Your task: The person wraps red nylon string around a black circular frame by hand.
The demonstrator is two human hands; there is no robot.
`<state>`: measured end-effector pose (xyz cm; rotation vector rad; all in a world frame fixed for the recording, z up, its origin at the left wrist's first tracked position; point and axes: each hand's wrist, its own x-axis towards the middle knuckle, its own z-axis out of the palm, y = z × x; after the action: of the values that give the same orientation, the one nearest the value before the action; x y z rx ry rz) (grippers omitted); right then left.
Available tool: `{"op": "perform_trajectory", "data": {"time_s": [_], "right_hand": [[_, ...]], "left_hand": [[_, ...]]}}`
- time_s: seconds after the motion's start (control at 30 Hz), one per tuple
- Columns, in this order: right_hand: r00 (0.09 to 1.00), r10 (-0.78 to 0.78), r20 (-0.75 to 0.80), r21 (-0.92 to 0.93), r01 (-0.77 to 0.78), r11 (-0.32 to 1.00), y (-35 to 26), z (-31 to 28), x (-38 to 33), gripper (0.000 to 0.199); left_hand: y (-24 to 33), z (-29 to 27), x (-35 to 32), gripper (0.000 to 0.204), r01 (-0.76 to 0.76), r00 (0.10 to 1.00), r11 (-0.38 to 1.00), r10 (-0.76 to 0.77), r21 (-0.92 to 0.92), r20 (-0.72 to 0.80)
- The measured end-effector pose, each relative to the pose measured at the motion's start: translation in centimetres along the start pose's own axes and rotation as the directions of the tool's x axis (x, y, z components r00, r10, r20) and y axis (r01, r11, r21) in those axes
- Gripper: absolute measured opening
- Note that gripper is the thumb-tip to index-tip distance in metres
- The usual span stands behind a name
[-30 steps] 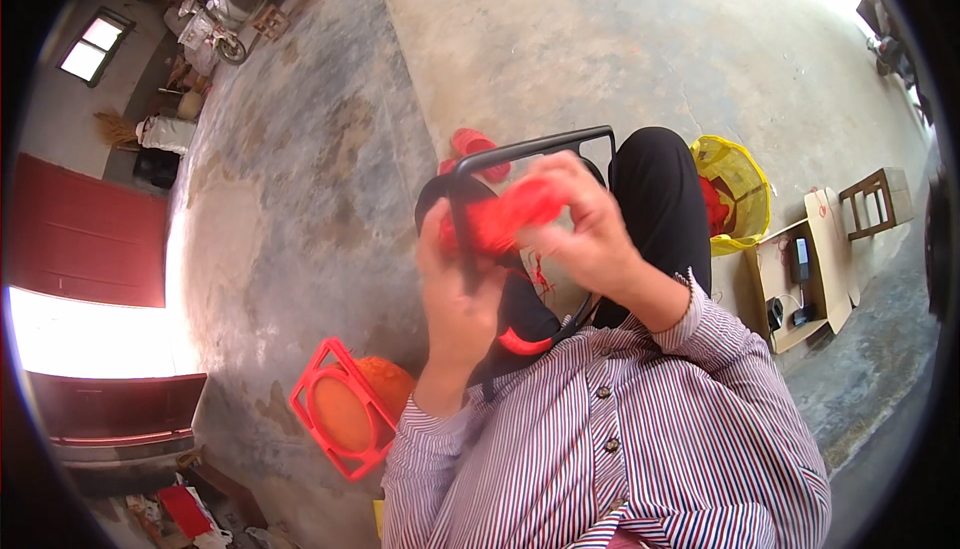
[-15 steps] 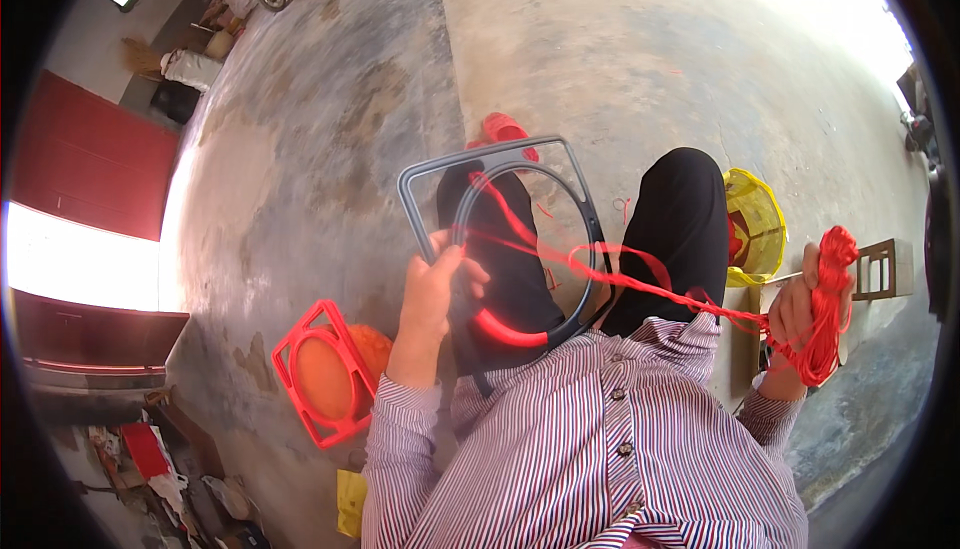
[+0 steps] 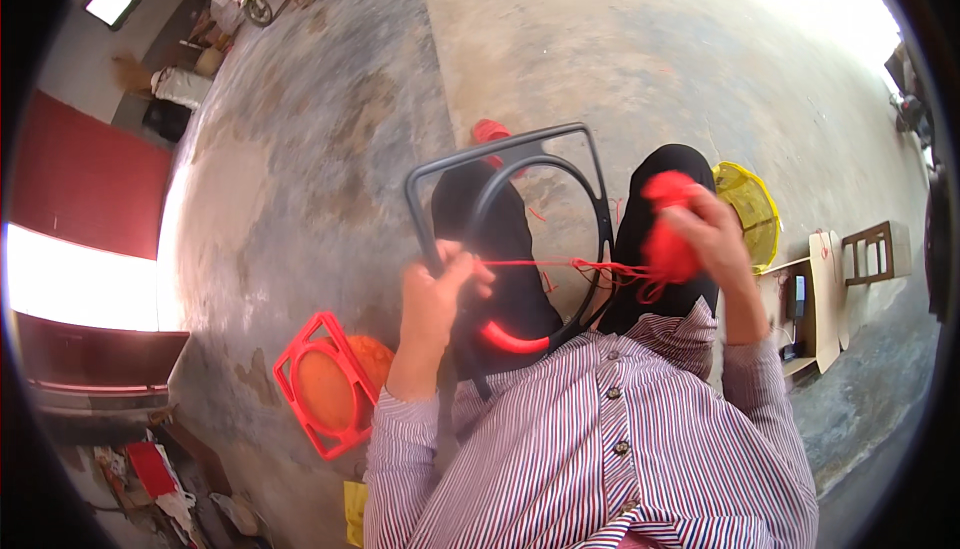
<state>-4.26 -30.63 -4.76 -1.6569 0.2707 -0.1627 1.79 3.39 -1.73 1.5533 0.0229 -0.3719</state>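
A dark grey frame (image 3: 500, 146) with a round ring inside it stands tilted over my thighs. Red cord is wrapped closely round the lower part of the ring (image 3: 513, 340). My left hand (image 3: 440, 294) is closed on the frame's left side, its thumb and fingers also at the end of a thin red cord (image 3: 535, 263). That cord runs taut across the ring opening to a hank of red cord (image 3: 668, 234), blurred by motion. My right hand (image 3: 715, 234) is closed round the hank, above my right knee.
On the floor at left, a red frame (image 3: 330, 439) lies by an orange round object (image 3: 372, 359). A yellow basket (image 3: 765, 214) is beyond my right knee, with an open cardboard box (image 3: 825, 299) and a wooden stool (image 3: 868, 254) nearby. Cord scraps lie between my feet.
My right hand has swung left and inward with the hank, from the far right to above my knee. The cord, loosely looped across the ring before, now runs straighter. My left hand keeps its hold.
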Motion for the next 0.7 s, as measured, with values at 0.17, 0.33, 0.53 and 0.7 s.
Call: {"op": "perform_trajectory", "data": {"time_s": [0.17,0.33,0.53,0.7], "right_hand": [[0.888,0.125,0.443,-0.141,-0.069,0.988,-2.1,10.1,3.3,0.028],[0.83,-0.047,0.555,0.587,-0.352,0.729,-2.3,12.1,2.6,0.028],[0.758,-0.633,0.155,-0.242,0.651,0.72,-6.5,11.8,0.9,0.049],[0.828,-0.559,0.055,0.095,0.552,0.828,-5.8,11.1,1.9,0.032]], "left_hand": [[1.2,3.0,-0.9,0.011,-0.298,0.954,0.921,0.275,0.25,0.122],[0.4,1.9,-0.6,0.03,-0.226,0.974,0.913,0.222,0.339,0.053],[1.9,4.2,-0.5,0.05,-0.478,0.878,0.841,0.467,0.254,0.106],[1.5,5.4,-0.1,0.03,-0.554,0.826,0.797,0.563,0.241,0.036]]}}
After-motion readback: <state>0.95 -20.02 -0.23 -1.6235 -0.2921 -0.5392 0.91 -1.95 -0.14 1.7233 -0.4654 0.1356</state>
